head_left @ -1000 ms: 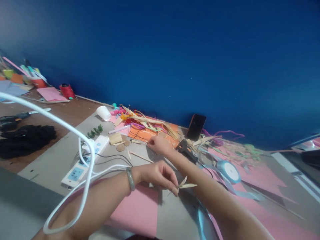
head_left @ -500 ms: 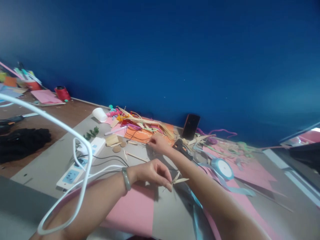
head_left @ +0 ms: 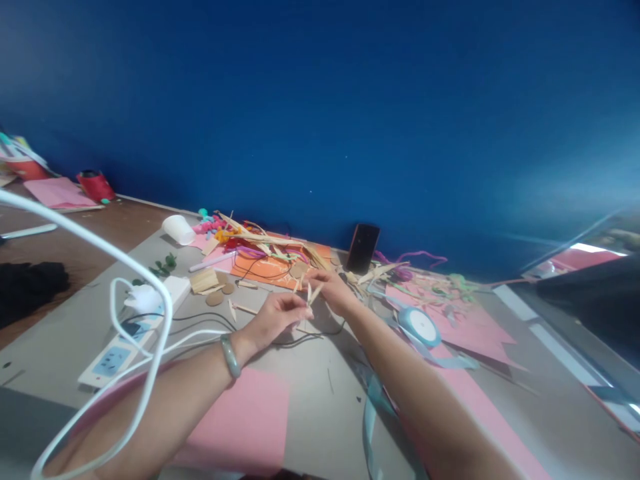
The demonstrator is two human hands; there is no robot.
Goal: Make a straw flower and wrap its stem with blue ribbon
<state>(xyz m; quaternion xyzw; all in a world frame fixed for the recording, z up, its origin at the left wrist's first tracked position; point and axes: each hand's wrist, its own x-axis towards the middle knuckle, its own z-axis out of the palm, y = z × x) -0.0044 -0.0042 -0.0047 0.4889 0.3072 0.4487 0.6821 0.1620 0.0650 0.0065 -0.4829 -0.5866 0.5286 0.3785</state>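
My left hand, with a green bangle at its wrist, pinches a small bunch of pale straw-coloured strips that point upward from its fingertips. Just beyond it, my right hand has its fingers closed close to the strips; what they hold, if anything, I cannot make out. A thin pale stick and two round brown discs lie left of the hands. Behind them is a heap of dried pale strips on an orange sheet.
A white power strip with a looping white cable is at left. A dark phone leans against the blue wall. Right of my arm are a blue ribbon roll and pink sheets. A white cup lies at the back.
My left hand has moved up and forward with the strips, bringing them beside my right hand. The view has shifted a little to the right.
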